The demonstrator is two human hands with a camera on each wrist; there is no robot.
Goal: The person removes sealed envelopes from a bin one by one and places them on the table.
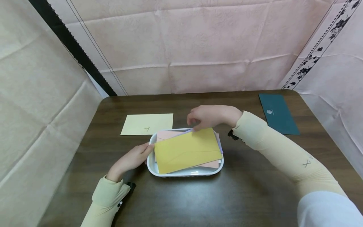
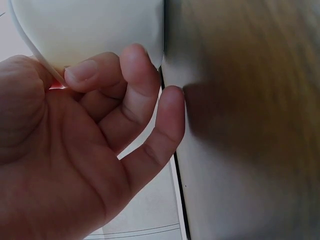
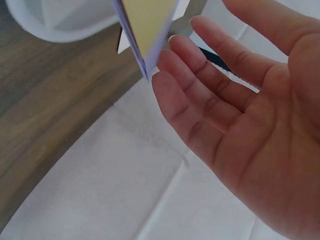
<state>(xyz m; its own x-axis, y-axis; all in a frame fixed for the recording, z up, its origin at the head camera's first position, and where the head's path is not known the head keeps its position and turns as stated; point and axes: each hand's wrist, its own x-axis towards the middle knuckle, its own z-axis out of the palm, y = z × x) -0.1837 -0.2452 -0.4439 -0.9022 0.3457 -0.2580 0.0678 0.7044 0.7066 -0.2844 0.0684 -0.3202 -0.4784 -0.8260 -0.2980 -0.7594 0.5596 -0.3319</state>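
Observation:
A white tray (image 1: pixel 185 173) stands on the table, holding a slanted yellow envelope (image 1: pixel 187 151) on top of pink (image 1: pixel 167 135) and purple papers. My left hand (image 1: pixel 134 159) grips the tray's left rim, thumb above; the left wrist view has its fingers (image 2: pixel 140 75) curled against the white wall (image 2: pixel 100 30). At the tray's far edge, my right hand (image 1: pixel 211 116) has its thumb tip at the yellow envelope's top edge. In the right wrist view its fingers (image 3: pixel 200 110) are loosely bent beside a purple-edged corner (image 3: pixel 142 55), pinching nothing visible.
A pale yellow envelope (image 1: pixel 147 123) with a small mark lies behind the tray on the left. Toward the table's far right corner lies a dark green envelope (image 1: pixel 278 113). Light cloth (image 1: pixel 198 47) hangs beyond the wooden table (image 1: pixel 184 201).

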